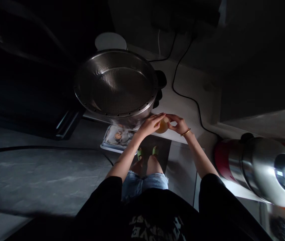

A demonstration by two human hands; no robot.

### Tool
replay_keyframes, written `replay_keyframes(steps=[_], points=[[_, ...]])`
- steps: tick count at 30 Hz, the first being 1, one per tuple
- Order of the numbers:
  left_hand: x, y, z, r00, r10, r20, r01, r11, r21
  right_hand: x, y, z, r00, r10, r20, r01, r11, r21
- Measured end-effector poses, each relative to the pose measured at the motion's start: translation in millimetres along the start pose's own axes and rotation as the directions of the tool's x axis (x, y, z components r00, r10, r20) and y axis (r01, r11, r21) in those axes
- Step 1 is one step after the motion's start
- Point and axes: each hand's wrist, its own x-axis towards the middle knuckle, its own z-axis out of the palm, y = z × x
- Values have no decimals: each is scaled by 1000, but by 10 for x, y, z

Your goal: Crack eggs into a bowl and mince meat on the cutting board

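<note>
My left hand [152, 123] and my right hand [179, 124] meet over the edge of a pale counter [182, 87], both with fingers curled round a small round yellowish object [162, 126] that looks like an egg or a small fruit. A thin gold bangle sits on my right wrist. Just left of my hands stands a large steel pot [116, 85], wide open, with a dimpled inner floor and nothing visible inside.
A black cable [182, 95] snakes across the counter behind my hands. A steel-and-red thermos flask [260, 169] lies at the right. A white tray [114, 139] sits below the pot. The grey floor [44, 174] spreads to the left.
</note>
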Motion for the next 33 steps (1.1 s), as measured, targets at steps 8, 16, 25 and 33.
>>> replay_keyframes(steps=[8, 16, 25, 33], points=[[-86, 80, 31, 992, -24, -125, 20, 999, -31, -32, -149, 23, 998, 35, -58, -31, 997, 66], [-201, 68, 494, 834, -526, -170, 277, 664, -694, -223, -121, 339, 852, 336, -401, -272, 939, 210], [-630, 202, 278, 676, -703, 221, 105, -205, -973, -588, 295, 841, 629, 640, -441, -487, 767, 419], [-1648, -502, 239, 214, -977, 16, 342, 59, -938, -641, 293, 1014, 542, 752, -375, -516, 650, 558]])
